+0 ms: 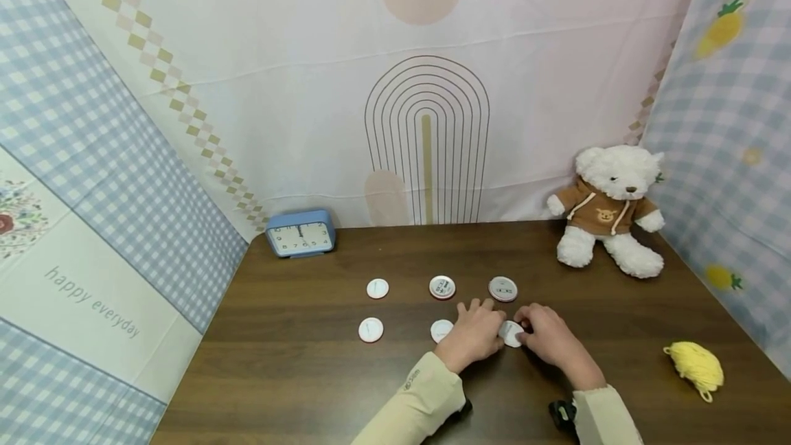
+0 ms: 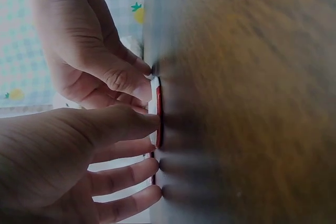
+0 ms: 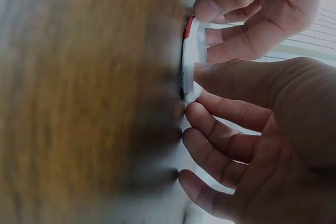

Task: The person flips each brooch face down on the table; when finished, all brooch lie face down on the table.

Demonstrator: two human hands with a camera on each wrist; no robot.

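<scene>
At the near right of a group of discs, both hands hold one round white disc (image 1: pixel 511 334) with a red edge. From its left side my left hand (image 1: pixel 472 334) pinches it, thumb on the red edge (image 2: pixel 159 114) in the left wrist view. Opposite, my right hand (image 1: pixel 550 336) grips the right side between thumb and fingers, its other fingertips (image 3: pixel 189 177) down at the tabletop in the right wrist view. Another white disc (image 1: pixel 441 329) lies partly hidden behind the left hand. Just beyond the hands is a greyer disc (image 1: pixel 503 288) with dark marks.
A printed disc (image 1: pixel 442 287) and two plain white discs, one far (image 1: pixel 377 288) and one near (image 1: pixel 371 329), lie to the left. A blue clock (image 1: pixel 301 233) stands at the back left, a teddy bear (image 1: pixel 608 211) at the back right. Yellow yarn (image 1: pixel 695 368) lies at the right.
</scene>
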